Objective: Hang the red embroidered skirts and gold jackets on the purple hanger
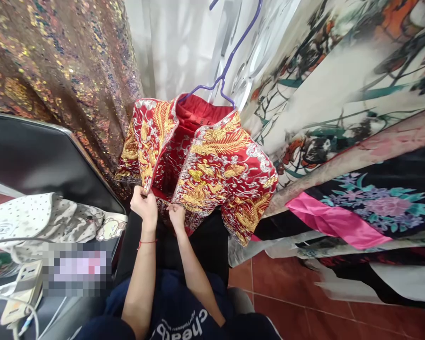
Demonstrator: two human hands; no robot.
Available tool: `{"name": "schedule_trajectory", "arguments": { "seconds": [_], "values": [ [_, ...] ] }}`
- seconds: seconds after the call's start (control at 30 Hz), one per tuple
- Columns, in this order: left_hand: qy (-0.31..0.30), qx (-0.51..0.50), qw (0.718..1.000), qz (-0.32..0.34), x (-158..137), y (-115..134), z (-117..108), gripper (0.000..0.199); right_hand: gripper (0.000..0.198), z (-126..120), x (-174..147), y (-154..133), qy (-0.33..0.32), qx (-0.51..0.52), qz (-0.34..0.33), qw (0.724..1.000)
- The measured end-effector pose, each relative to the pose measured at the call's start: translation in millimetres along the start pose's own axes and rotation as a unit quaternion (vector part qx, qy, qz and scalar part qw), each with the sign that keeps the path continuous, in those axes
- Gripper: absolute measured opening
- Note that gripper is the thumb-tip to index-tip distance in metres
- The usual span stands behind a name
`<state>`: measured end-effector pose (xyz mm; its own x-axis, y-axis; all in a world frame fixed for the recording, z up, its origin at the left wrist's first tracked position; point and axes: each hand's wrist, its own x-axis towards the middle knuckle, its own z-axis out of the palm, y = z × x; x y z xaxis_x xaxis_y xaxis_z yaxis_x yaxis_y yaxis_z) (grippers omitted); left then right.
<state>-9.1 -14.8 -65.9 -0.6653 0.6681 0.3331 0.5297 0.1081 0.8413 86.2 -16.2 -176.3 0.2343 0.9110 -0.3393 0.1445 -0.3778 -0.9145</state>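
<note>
so you've got one jacket (216,172) on one hanger (222,79), right in front of you, your left hand (144,204) has one front edge pinched near the bottom, your right hand (177,216) pinches the other, and I count one bracelet (147,242), one power strip (26,283) off to the left

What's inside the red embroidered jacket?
Red lining shows at the open neck, purple hanger entering. Left hand and right hand hold the jacket by its front edges. Hanger ends and insides of the sleeves are covered.
</note>
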Motion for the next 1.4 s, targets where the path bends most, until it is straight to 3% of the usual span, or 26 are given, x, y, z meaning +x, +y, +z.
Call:
{"name": "schedule_trajectory", "arguments": {
  "seconds": [0.2, 0.37, 0.43, 0.53, 0.6, 0.67, 0.73, 0.8, 0.9, 0.97, 1.13, 1.23, 1.4],
  "values": [
    [0.090, -0.112, 0.989, 0.044, 31.9, 24.2, -20.4, 0.030, 0.039, -24.3, -13.2, -10.4, -0.002, -0.023, 0.001, 1.000],
    [0.001, -0.117, 0.991, 0.070, 55.3, 31.4, -35.7, 0.032, 0.031, -46.9, -27.2, -42.2, -0.025, -0.025, -0.049, 0.998],
    [-0.036, -0.106, 0.992, 0.064, 53.0, 24.2, -36.7, 0.032, 0.028, -57.6, -37.5, -70.8, -0.028, -0.023, -0.084, 0.996],
    [-0.067, -0.076, 0.993, 0.067, 48.6, 12.5, -34.1, 0.021, 0.024, -84.8, -60.9, -135.7, -0.002, -0.013, -0.183, 0.983],
    [-0.042, -0.062, 0.994, 0.085, 48.8, 12.0, -32.1, 0.011, 0.027, -108.5, -75.9, -188.7, 0.116, -0.034, -0.384, 0.915],
    [-0.011, -0.062, 0.992, 0.108, 50.6, 20.8, -32.7, 0.018, 0.030, -130.9, -82.6, -239.2, 0.268, -0.092, -0.497, 0.820],
    [0.006, -0.066, 0.989, 0.129, 52.1, 38.3, -37.9, 0.022, 0.036, -146.7, -77.3, -277.6, 0.398, -0.171, -0.502, 0.749],
    [0.016, -0.068, 0.987, 0.145, 53.4, 60.6, -46.2, 0.026, 0.047, -154.2, -61.7, -298.8, 0.447, -0.229, -0.469, 0.726],
    [-0.011, -0.056, 0.988, 0.140, 59.1, 92.1, -52.4, 0.038, 0.054, -154.9, -32.4, -303.5, 0.428, -0.269, -0.418, 0.755],
    [-0.045, -0.056, 0.988, 0.135, 67.8, 107.0, -44.7, 0.042, 0.049, -154.0, -17.8, -298.1, 0.414, -0.284, -0.398, 0.768],
    [-0.110, -0.021, 0.983, 0.148, 101.3, 125.8, -15.2, 0.031, 0.038, -159.5, -4.4, -291.4, 0.429, -0.274, -0.439, 0.740],
    [-0.062, 0.031, 0.984, 0.162, 124.1, 141.4, -29.1, 0.020, 0.031, -166.5, 0.1, -294.2, 0.417, -0.271, -0.440, 0.748],
    [0.018, 0.074, 0.968, 0.237, 165.6, 184.2, -58.8, 0.035, 0.024, -175.9, 11.8, -297.3, 0.385, -0.278, -0.445, 0.759]
  ]
}}
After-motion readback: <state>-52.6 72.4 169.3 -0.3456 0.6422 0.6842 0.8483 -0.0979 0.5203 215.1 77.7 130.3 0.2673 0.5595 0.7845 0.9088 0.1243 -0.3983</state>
